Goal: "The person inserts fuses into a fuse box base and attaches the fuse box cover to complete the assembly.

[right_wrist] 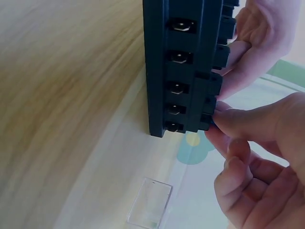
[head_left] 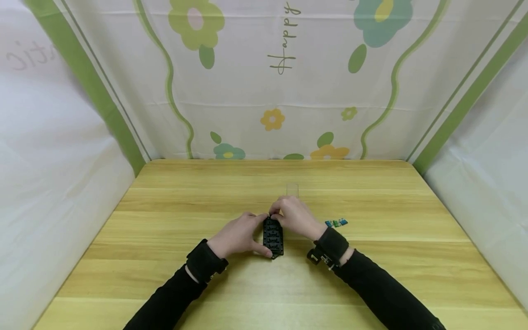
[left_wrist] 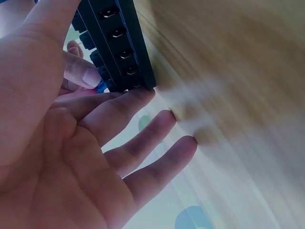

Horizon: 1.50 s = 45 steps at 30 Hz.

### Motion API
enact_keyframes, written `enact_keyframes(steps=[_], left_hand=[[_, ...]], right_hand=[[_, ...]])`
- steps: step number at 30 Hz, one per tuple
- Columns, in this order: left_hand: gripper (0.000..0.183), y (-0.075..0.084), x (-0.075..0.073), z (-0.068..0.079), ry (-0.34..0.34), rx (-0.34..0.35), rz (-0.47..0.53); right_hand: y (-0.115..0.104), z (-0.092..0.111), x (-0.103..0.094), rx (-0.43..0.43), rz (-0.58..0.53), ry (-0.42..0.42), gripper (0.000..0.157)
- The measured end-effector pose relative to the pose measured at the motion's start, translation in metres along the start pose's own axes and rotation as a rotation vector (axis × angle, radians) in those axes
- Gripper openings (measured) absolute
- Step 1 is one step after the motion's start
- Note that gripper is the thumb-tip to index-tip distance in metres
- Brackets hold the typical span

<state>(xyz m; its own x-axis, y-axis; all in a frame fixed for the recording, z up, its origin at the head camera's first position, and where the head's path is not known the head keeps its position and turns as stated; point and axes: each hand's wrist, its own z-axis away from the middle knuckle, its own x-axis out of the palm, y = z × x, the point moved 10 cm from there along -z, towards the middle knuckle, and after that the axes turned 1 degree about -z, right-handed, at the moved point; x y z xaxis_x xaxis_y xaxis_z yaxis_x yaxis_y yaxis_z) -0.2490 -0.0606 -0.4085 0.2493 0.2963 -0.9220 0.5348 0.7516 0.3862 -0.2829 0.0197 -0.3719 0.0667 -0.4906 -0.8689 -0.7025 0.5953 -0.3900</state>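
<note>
A black fuse block (head_left: 273, 236) with a row of metal terminals along its side stands on the wooden table. My left hand (head_left: 239, 236) grips it lengthwise, thumb at the near end and a finger at the far end; the other fingertips touch the tabletop. At the block's far end, my right hand (head_left: 296, 216) pinches a small blue fuse (left_wrist: 101, 87) between thumb and forefinger, right at the top of the block. Most of that fuse is hidden by the fingers. The remaining right fingers are curled in, as the right wrist view shows.
Several small blue and green fuses (head_left: 336, 222) lie to the right, beyond my right wrist. A clear plastic cover (head_left: 292, 189) lies flat behind my right hand. White patterned fabric (head_left: 247, 91) walls the table at the back and both sides.
</note>
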Motion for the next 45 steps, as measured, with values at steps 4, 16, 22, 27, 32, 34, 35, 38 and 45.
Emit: enact_keyframes(steps=[4, 16, 22, 27, 32, 34, 35, 38, 45], left_hand=[[0.103, 0.0007, -0.0005, 0.0, 0.003, 0.008, -0.005], [0.105, -0.0015, 0.0019, -0.0015, 0.004, 0.004, -0.025], [0.105, -0.0009, 0.0013, -0.001, 0.004, 0.006, -0.032], [0.104, -0.0017, 0.0021, -0.0016, 0.003, 0.009, -0.024], [0.104, -0.0014, 0.0019, -0.0013, -0.002, 0.0, -0.022], [0.104, -0.0007, 0.0011, -0.0009, 0.0, 0.0, -0.022], [0.104, -0.0003, 0.0009, -0.0008, 0.001, 0.001, -0.021], [0.103, 0.0007, -0.0001, -0.0002, 0.003, 0.004, -0.02], [0.102, 0.0006, 0.0002, -0.0007, 0.008, 0.004, -0.013]], right_hand=[[0.0002, 0.0001, 0.0007, 0.003, 0.01, 0.004, 0.009], [0.0007, 0.0011, 0.0009, 0.018, 0.027, 0.029, 0.009], [0.0011, 0.0016, 0.0004, 0.017, 0.029, 0.043, 0.008], [0.001, 0.0016, -0.0006, 0.019, 0.03, 0.054, 0.008], [0.0016, 0.0021, -0.001, 0.016, 0.04, 0.07, 0.008], [0.0016, 0.0021, -0.0014, 0.014, 0.043, 0.076, 0.008], [0.0016, 0.002, -0.0016, 0.012, 0.044, 0.078, 0.007], [0.0012, 0.0021, -0.0021, 0.006, 0.045, 0.083, 0.007], [-0.0007, 0.0026, -0.0019, -0.011, 0.044, 0.072, 0.008]])
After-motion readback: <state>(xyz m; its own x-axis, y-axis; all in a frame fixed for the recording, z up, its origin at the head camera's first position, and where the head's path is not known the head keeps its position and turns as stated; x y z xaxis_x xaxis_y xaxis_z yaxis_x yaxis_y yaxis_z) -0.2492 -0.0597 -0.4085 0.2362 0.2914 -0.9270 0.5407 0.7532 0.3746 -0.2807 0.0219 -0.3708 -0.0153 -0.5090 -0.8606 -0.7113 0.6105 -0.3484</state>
